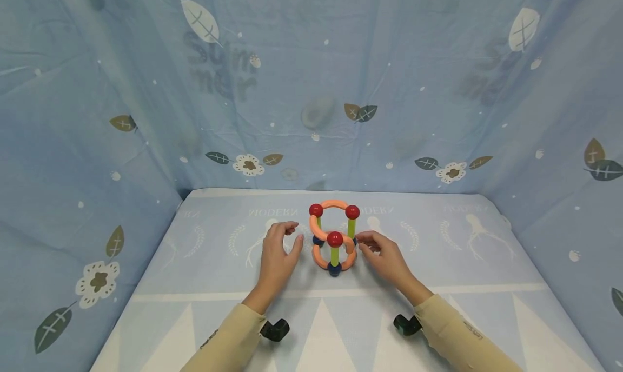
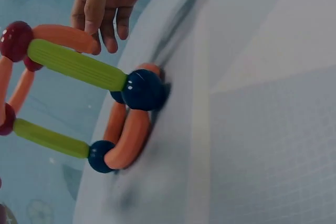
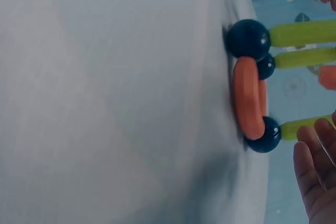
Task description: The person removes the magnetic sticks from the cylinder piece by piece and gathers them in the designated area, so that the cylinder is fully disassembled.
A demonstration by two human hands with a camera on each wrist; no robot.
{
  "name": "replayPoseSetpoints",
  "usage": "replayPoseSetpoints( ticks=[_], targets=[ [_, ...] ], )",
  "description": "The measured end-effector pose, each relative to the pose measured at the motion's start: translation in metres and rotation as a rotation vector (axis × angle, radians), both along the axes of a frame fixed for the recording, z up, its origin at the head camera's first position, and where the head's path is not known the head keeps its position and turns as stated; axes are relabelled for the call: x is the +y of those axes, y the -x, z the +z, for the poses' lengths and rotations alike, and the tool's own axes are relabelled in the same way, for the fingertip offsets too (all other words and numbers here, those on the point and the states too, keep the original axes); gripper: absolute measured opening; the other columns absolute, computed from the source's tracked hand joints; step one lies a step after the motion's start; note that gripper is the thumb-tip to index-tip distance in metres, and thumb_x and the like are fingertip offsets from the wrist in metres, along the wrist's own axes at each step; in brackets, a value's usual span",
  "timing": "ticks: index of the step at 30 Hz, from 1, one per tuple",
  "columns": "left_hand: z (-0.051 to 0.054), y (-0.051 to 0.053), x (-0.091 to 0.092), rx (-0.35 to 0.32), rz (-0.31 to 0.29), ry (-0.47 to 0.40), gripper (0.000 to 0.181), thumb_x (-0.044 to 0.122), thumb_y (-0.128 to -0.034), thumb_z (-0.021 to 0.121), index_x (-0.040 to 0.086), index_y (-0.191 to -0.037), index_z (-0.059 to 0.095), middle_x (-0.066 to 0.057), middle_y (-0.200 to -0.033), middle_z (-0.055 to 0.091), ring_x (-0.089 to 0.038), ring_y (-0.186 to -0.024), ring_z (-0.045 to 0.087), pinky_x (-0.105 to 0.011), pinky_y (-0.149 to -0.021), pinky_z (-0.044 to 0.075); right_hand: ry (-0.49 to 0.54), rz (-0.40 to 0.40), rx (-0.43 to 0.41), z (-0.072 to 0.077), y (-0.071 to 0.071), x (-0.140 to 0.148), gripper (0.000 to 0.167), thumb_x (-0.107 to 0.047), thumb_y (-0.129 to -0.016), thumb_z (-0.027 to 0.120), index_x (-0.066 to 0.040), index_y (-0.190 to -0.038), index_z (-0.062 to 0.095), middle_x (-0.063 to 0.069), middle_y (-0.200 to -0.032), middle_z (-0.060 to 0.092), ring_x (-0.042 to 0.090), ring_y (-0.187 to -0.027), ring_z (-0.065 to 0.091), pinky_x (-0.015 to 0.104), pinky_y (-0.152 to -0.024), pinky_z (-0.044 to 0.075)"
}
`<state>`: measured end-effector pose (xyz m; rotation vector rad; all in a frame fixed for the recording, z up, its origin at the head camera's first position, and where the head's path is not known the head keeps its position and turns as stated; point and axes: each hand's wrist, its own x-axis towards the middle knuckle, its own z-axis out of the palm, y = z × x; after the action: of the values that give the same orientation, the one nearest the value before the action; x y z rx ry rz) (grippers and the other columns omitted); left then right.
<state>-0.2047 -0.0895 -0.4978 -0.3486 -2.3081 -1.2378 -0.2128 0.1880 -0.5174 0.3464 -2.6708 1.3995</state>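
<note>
A small frame of magnetic balls and rods stands on the table between my hands. Red balls [image 1: 335,239] top it, navy balls [image 2: 146,90] form its base, and green rods [image 2: 76,64] stand upright between them. Curved orange rods link the balls; one upper orange rod [image 3: 328,77] has a free end on the right side. My left hand [image 1: 279,256] is held left of the frame, apart from it, thumb and fingers spread. My right hand [image 1: 384,257] is at its right side, fingers relaxed; in the left wrist view its fingertips appear beside the orange rod's free end, contact unclear.
A pale patterned cloth covers the table [image 1: 194,296]. Blue printed curtains [image 1: 292,91] enclose the back and sides. Dark wrist-worn devices [image 1: 274,330] jut inward from both sleeves.
</note>
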Motion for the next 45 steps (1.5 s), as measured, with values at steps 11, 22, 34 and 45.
replayPoseSetpoints(
  ticks=[11,22,34,45],
  targets=[
    [0.019,-0.003,0.012,0.148,-0.167,0.146,0.052,0.027,-0.0882,0.077,0.010,-0.135,0.060,-0.005,-0.132,0.056,-0.024,-0.126,0.051,-0.051,-0.106,0.042,0.097,0.127,0.101,0.015,-0.007,-0.010,0.025,-0.016,-0.101,0.064,-0.013,-0.126,0.067,-0.002,-0.124,0.069,0.018,-0.115,0.065,0.045,-0.096,0.054],
    [0.030,0.000,0.031,0.206,-0.283,0.243,0.046,0.026,-0.0879,0.080,0.011,-0.128,0.063,-0.003,-0.128,0.063,-0.020,-0.125,0.056,-0.053,-0.119,0.029,0.149,0.208,0.169,0.018,-0.010,-0.019,0.039,-0.002,-0.094,0.071,-0.001,-0.132,0.061,0.013,-0.128,0.066,0.033,-0.113,0.065,0.058,-0.095,0.052],
    [0.025,0.002,0.035,0.252,-0.306,0.300,0.038,0.020,-0.0875,0.081,0.012,-0.122,0.067,0.001,-0.117,0.068,-0.017,-0.114,0.062,-0.051,-0.121,0.025,0.144,0.216,0.201,0.045,-0.024,-0.028,0.031,0.002,-0.093,0.070,0.000,-0.124,0.065,0.010,-0.115,0.070,0.027,-0.102,0.067,0.051,-0.088,0.055],
    [0.026,0.004,0.037,0.265,-0.331,0.288,0.029,0.017,-0.0873,0.081,0.014,-0.114,0.070,0.003,-0.113,0.070,-0.015,-0.109,0.063,-0.056,-0.119,0.028,0.135,0.228,0.269,0.041,-0.026,-0.027,0.032,0.005,-0.093,0.069,-0.003,-0.124,0.066,0.007,-0.111,0.070,0.022,-0.095,0.066,0.037,-0.079,0.057]
  ],
)
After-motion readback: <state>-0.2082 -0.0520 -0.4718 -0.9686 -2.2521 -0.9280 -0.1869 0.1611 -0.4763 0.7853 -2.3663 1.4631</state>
